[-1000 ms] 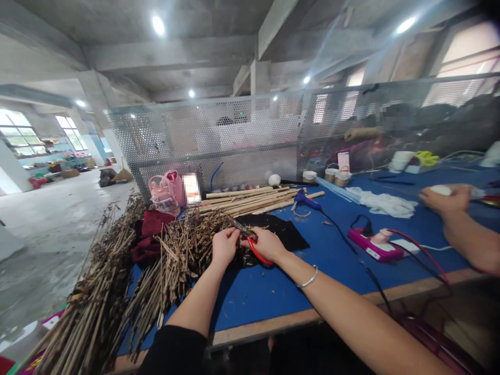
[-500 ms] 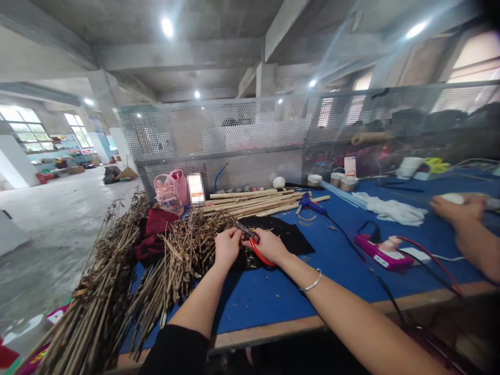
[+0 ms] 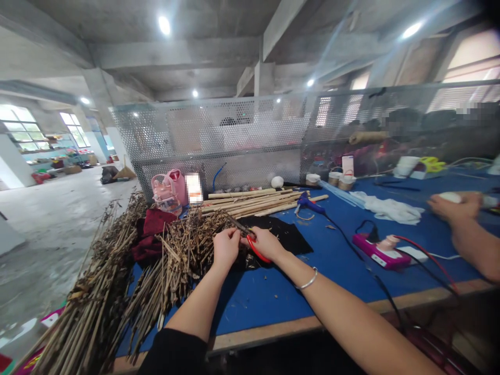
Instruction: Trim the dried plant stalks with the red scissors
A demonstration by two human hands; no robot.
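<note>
My right hand is closed round a pair of red-handled scissors, whose dark blades point up and to the left. Close beside it, my left hand has thumb and fingers pinched together near the blades. What it pinches is too small or hidden to make out. Both hands are over the edge of a black cloth on the blue table. Just left of my left hand lies a heap of dried brown plant stems, with dry tops lying toward the back.
Longer dried stalks overhang the table's left end. Pale wooden sticks and a blue glue gun lie behind my hands. A purple power strip with cables sits right. Another person's hand holds something white. A perforated metal screen stands behind.
The scissors' blades look closer together and slightly turned. My hands stay almost in place, and the whole view has shifted a little.
</note>
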